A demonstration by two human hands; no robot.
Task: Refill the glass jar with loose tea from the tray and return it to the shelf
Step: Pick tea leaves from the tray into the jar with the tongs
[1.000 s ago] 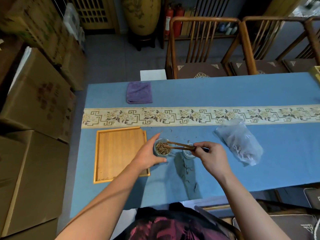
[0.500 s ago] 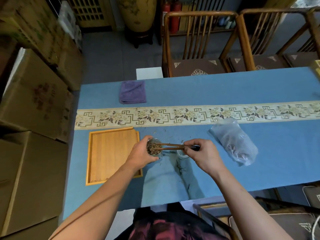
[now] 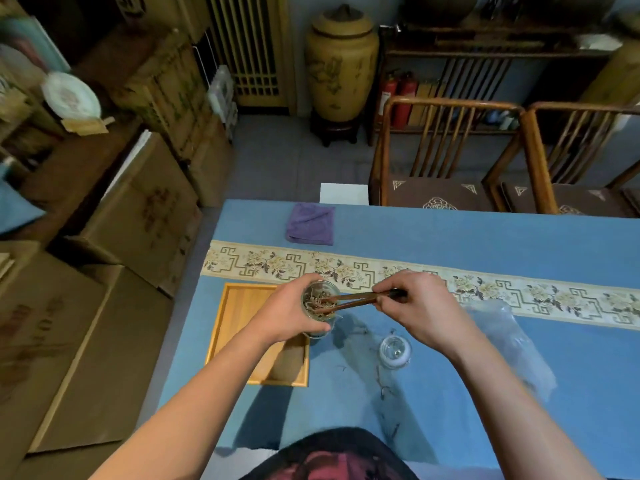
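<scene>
My left hand point(image 3: 287, 315) grips a small glass jar point(image 3: 319, 303) half full of loose tea, held above the table by the tray's right edge. My right hand point(image 3: 420, 306) pinches a pair of dark wooden chopsticks point(image 3: 349, 301) whose tips reach into the jar's mouth among the leaves. The bamboo tray point(image 3: 242, 313) lies flat under my left wrist and looks bare. The jar's glass lid point(image 3: 394, 351) sits on the blue cloth below my right hand. Scattered tea strands point(image 3: 382, 389) lie on the cloth near the front edge.
A crumpled clear plastic bag point(image 3: 509, 344) lies to the right. A folded purple cloth point(image 3: 310, 223) sits at the table's far edge point(image 3: 485, 211). Two wooden chairs point(image 3: 446, 150) stand behind the table. Cardboard boxes point(image 3: 138, 216) crowd the left side, with a large ceramic urn point(image 3: 341, 64) at the back.
The jar has risen off the table in my left hand, with the chopsticks still in its mouth. The lid, hidden before by my right hand, shows. My head has tilted up.
</scene>
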